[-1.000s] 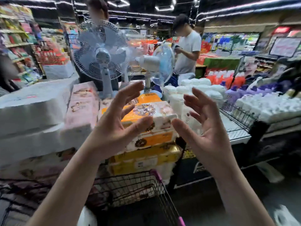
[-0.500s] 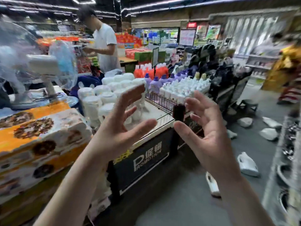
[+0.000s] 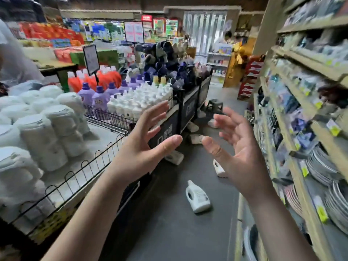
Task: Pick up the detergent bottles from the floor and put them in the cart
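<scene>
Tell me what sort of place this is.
Most likely a supermarket aisle, in the household goods section. A long shelf with yellow price tags runs along the right. A wire-railed display table carries purple bottles under a sign. Detergent bottles lie on the floor.

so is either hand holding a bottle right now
No, the left hand and right hand are both open and empty, and the nearest bottle lies on the floor.
</scene>
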`<action>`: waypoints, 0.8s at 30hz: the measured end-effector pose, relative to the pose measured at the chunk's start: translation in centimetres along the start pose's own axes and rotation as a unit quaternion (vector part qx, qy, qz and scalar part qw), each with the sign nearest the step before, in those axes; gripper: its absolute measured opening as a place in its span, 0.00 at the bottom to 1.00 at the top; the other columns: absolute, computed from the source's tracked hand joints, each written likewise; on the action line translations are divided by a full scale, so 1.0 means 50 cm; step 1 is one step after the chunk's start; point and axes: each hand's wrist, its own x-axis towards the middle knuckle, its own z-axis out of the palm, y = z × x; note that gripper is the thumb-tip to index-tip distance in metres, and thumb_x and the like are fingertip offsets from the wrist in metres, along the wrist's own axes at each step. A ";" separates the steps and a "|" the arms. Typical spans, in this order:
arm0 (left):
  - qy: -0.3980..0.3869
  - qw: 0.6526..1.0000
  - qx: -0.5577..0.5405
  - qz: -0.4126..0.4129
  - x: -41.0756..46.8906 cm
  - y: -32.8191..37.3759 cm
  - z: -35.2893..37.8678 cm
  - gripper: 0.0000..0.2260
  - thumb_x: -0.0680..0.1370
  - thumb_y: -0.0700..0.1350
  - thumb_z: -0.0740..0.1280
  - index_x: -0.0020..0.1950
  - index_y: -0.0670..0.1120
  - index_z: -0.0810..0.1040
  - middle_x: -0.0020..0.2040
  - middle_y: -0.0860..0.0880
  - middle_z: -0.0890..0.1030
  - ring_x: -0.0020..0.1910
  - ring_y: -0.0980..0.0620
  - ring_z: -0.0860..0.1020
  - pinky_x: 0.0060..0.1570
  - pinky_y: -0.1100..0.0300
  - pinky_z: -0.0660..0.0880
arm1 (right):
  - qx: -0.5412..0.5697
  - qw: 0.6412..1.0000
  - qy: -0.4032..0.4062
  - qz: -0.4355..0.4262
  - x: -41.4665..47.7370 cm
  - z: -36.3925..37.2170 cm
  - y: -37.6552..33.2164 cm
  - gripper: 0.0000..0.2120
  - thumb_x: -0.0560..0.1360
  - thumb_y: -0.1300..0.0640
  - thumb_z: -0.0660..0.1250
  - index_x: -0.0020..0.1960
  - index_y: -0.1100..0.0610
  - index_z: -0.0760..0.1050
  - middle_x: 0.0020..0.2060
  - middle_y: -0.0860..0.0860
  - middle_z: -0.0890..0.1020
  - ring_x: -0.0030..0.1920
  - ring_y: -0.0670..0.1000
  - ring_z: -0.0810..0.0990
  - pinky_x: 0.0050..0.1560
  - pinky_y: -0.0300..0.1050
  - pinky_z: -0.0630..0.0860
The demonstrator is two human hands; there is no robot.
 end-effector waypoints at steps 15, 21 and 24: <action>-0.059 0.996 -0.065 -0.005 0.478 -0.328 0.088 0.36 0.75 0.60 0.72 0.81 0.54 0.65 0.79 0.61 0.70 0.79 0.61 0.68 0.78 0.47 0.67 | -0.057 0.997 0.049 0.025 0.408 -0.055 0.319 0.35 0.72 0.42 0.76 0.75 0.41 0.67 0.70 0.44 0.78 0.72 0.45 0.77 0.75 0.49 0.71; -0.077 0.994 -0.069 -0.027 0.604 -0.428 0.158 0.35 0.75 0.60 0.72 0.80 0.55 0.65 0.78 0.61 0.71 0.78 0.61 0.69 0.78 0.46 0.68 | -0.057 0.995 0.059 0.049 0.508 -0.100 0.448 0.36 0.72 0.43 0.76 0.76 0.44 0.67 0.70 0.45 0.79 0.71 0.46 0.77 0.74 0.47 0.72; -0.073 0.994 -0.072 -0.045 0.652 -0.469 0.201 0.35 0.75 0.60 0.72 0.80 0.56 0.66 0.78 0.61 0.71 0.77 0.61 0.69 0.78 0.47 0.69 | -0.052 0.995 0.057 0.062 0.547 -0.125 0.513 0.35 0.73 0.48 0.77 0.77 0.45 0.67 0.70 0.45 0.78 0.71 0.45 0.77 0.73 0.45 0.72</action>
